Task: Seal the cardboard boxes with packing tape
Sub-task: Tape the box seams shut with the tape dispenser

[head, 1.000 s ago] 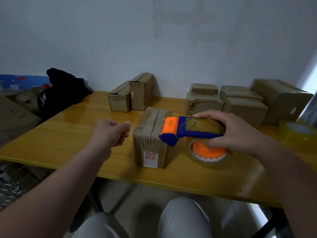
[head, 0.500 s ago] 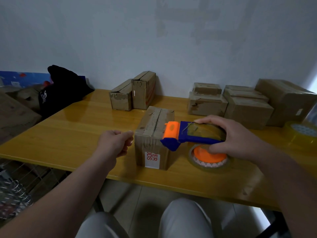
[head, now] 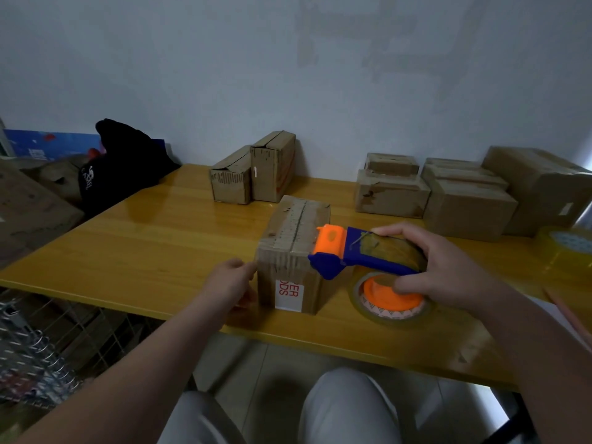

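Yellow tabletop (head: 144,251), white wall behind. Box (head: 293,241) sits mid-table near front edge, seam up. My L hand (head: 229,283) is curled against box's left side, gripping nothing. My R hand (head: 448,267) is wrapped round dispenser (head: 358,254), its orange nose at box's top right edge. Tape roll (head: 394,310) lies under it on tabletop. More boxes (head: 464,206) along back edge.

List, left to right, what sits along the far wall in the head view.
Black bag → pair of upright boxes → two stacked boxes → second stack of boxes → large box.
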A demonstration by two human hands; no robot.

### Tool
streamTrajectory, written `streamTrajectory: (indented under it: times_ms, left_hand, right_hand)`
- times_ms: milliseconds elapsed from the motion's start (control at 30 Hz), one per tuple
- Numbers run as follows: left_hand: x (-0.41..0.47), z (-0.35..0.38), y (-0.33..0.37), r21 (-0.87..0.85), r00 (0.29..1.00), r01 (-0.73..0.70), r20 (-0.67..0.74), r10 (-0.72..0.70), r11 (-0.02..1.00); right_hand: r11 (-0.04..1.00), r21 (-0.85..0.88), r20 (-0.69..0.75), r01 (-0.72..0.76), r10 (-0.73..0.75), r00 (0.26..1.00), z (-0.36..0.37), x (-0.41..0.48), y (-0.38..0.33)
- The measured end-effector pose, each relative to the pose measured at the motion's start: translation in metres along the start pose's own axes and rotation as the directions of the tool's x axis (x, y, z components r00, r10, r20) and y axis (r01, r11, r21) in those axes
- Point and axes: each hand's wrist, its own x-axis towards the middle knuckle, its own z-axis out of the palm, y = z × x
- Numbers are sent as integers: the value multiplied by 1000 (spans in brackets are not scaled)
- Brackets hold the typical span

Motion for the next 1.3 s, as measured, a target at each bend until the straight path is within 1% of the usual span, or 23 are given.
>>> streamTrajectory:
  times_ms: [67,133,167,233,267,333,467,567,633,700,733,767,800,833,867,900,933,967,1000,1067,1133,1233,1300]
  left_hand:
    - [2,-3,0,27,989,-109,-93,111,994]
    - [-3,-6,6,-102,954,-264,-178,243,959]
    - [-8,-5,10,-172,943,-315,-168,288,933]
    - [-17,3,13,-270,938,-347,-78,339,898]
    - [-21,8,12,-293,935,-349,-46,352,890]
    - [-26,14,7,-297,929,-361,-29,370,884]
    - [-27,18,-7,-227,919,-375,33,392,899]
    - [-28,15,-15,-191,935,-322,91,343,927]
    - [-25,10,-17,-55,947,-279,147,284,959]
    - [-20,1,-14,146,964,-245,142,225,958]
    - [-17,-4,-12,266,968,-250,91,234,931]
    - [-14,-7,-8,388,954,-285,27,298,877]
    - [-14,-9,-4,495,912,-348,-17,409,796]
    - [-16,-9,1,586,846,-423,-17,533,691]
    - [-17,-8,5,664,777,-486,31,629,568]
    - [-18,-6,9,725,721,-527,103,685,445]
    - [-18,-3,11,771,687,-542,178,704,334]
    - [-19,0,12,803,671,-541,234,703,249]
    - [-20,3,13,823,668,-533,269,693,194]
    - [-21,5,17,848,662,-515,301,686,124]
    - [-22,9,22,853,656,-514,322,682,91]
    - [-24,16,27,842,654,-534,355,667,75]
    - [-25,20,28,827,647,-555,359,672,93]
  right_hand:
    - [1000,2,-8,3,-3,1000,1,0,2]
    - [1000,6,-12,-2,2,1000,3,0,3]
    - [1000,8,-13,-4,4,1000,3,0,4]
    - [1000,7,-14,-4,4,1000,4,0,6]
    - [1000,11,-17,-6,6,1000,5,-1,7]
    - [1000,10,-22,-16,16,1000,6,-1,8]
    - [1000,6,-31,-21,21,999,9,-2,10]
    - [1000,14,-41,-21,21,999,12,-4,10]
    - [1000,18,-48,-24,25,999,13,-4,11]
    - [1000,18,-52,-22,23,998,14,-4,10]
    - [1000,16,-53,-22,22,998,14,-5,10]
    - [1000,14,-55,-23,23,998,15,-4,9]
    - [1000,15,-55,-26,27,998,16,-4,9]
    - [999,17,-55,-30,31,998,17,-3,9]
    - [999,19,-57,-33,34,998,18,-2,9]
    - [999,18,-58,-36,37,998,19,0,8]
    - [999,17,-57,-38,39,998,20,1,8]
    - [999,18,-56,-41,42,998,22,1,7]
    - [999,21,-56,-46,47,997,23,1,7]
    - [998,33,-59,-58,60,996,24,1,8]
    - [997,37,-64,-74,77,995,25,1,10]
    - [996,43,-69,-77,80,994,25,0,12]
    - [996,47,-66,-75,78,995,26,0,12]
